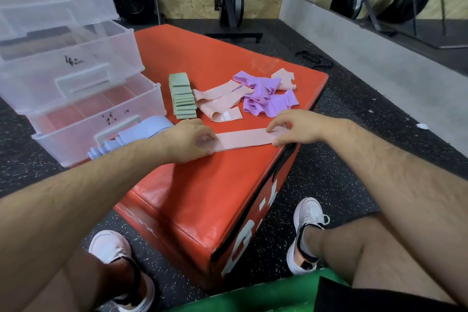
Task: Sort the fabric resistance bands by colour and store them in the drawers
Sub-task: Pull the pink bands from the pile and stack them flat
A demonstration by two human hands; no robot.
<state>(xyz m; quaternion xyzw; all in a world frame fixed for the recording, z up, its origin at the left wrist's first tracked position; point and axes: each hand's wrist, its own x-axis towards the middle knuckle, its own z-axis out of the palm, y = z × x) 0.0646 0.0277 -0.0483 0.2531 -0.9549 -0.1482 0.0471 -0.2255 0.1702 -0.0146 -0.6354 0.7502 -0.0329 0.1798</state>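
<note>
Flattening, likely for folding: pink band [243,138] is held taut along near edge of box [202,185], one end pinched in left hand [192,139], other in right hand [296,129].

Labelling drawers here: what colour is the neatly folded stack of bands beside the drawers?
The folded stack is pale sage green, shown in the head view.

The left hand [187,139] and right hand [296,129] are bare. So are the left forearm [76,197] and right forearm [392,172], both covered with dark hair. Black shorts [367,296] cover the thighs. The left shoe [111,246] and right shoe [309,213] are white trainers with black collars and peach heel patches. A white sock [307,248] shows at the right ankle.
</note>
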